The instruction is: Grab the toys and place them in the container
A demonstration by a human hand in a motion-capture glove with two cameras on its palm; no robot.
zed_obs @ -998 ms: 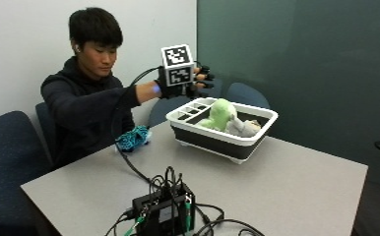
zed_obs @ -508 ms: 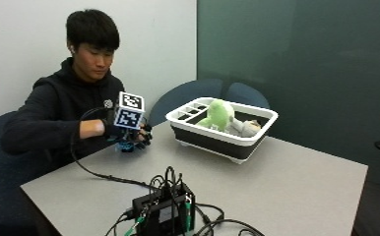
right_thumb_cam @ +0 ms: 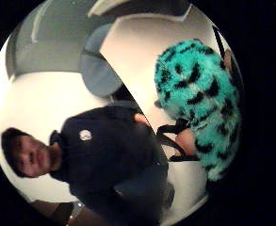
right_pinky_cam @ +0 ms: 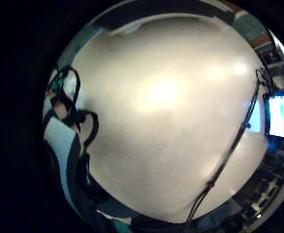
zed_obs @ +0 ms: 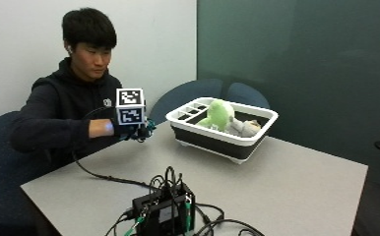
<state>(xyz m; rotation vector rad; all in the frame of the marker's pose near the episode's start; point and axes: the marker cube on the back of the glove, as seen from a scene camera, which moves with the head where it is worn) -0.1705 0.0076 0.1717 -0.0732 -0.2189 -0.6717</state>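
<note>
A person is sitting behind the table (zed_obs: 295, 187), at its far left corner in the outside view. The right hand (zed_obs: 136, 132) is hovering just above the tabletop near that corner, with a plush toy (right_thumb_cam: 201, 101) lying against its palm. To the right of the hand, a container (zed_obs: 221, 130) is sitting on the table toward the back edge. Two more toys are lying inside it: one (zed_obs: 217, 115) is sitting upright in the middle, another (zed_obs: 245, 128) is lying just beside it. An electronics box (zed_obs: 165, 210) with cables is sitting at the front edge. Chairs (zed_obs: 196, 93) are standing behind the container.
</note>
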